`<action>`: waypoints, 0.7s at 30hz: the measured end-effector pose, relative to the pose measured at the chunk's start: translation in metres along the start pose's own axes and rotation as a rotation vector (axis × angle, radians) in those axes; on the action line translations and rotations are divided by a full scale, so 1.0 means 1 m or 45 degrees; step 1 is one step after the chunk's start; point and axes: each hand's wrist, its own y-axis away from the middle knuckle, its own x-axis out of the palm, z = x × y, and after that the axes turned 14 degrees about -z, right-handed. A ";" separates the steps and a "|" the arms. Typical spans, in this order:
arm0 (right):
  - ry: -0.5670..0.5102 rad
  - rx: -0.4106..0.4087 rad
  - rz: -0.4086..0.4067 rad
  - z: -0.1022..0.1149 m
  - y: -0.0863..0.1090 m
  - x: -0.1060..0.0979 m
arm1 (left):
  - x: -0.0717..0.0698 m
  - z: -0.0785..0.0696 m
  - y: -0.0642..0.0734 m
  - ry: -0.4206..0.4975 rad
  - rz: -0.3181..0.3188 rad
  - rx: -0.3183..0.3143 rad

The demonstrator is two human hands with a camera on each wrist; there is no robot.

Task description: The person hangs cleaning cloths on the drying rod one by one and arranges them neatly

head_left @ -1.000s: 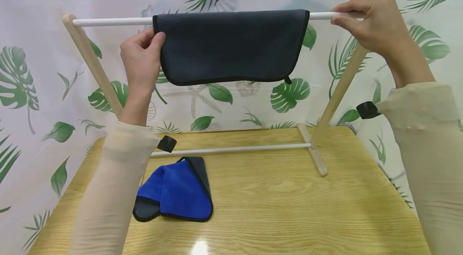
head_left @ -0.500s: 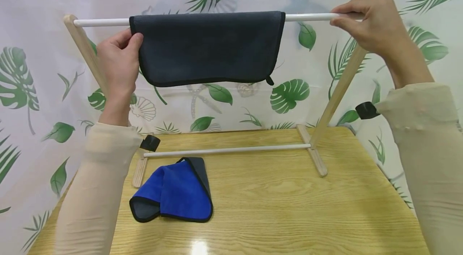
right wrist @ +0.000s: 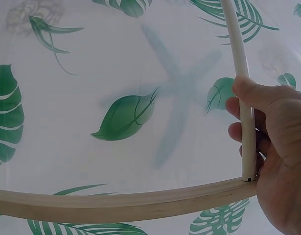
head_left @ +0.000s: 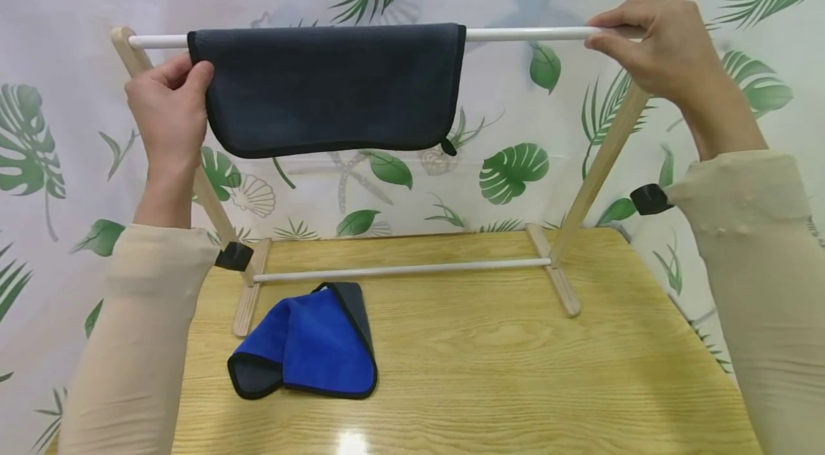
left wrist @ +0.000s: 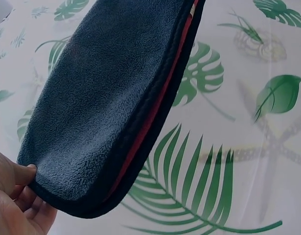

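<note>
A dark grey towel [head_left: 329, 89] with black edging hangs folded over the white top rod [head_left: 525, 34] of a wooden rack, toward its left end. My left hand [head_left: 169, 107] pinches the towel's left edge just under the rod. Seen from the left wrist, thumb and fingers grip the edge of the grey cloth [left wrist: 91, 107], and a strip of red shows between its two layers. My right hand [head_left: 673, 46] grips the rod near its right end, thumb below and fingers above. In the right wrist view the fingers wrap the rod [right wrist: 247, 132] beside the wooden upright [right wrist: 116, 205].
A blue and grey cloth [head_left: 329, 344] with black edging lies crumpled on the wooden table [head_left: 490, 362], front left of the rack. A lower white rod [head_left: 399, 270] joins the rack's two wooden feet. Behind hangs a leaf-patterned backdrop [head_left: 419, 190].
My left hand has slid the grey towel leftward along the rod, close to the left upright. My right hand has kept its hold on the rod. The blue cloth has stayed put.
</note>
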 end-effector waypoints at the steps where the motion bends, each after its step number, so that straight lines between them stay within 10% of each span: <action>1: -0.001 0.003 0.001 0.000 0.000 0.000 | -0.002 0.000 -0.002 -0.005 -0.006 0.000; 21: -0.006 0.031 -0.005 -0.002 -0.001 0.002 | -0.026 0.000 -0.020 0.073 -0.185 -0.169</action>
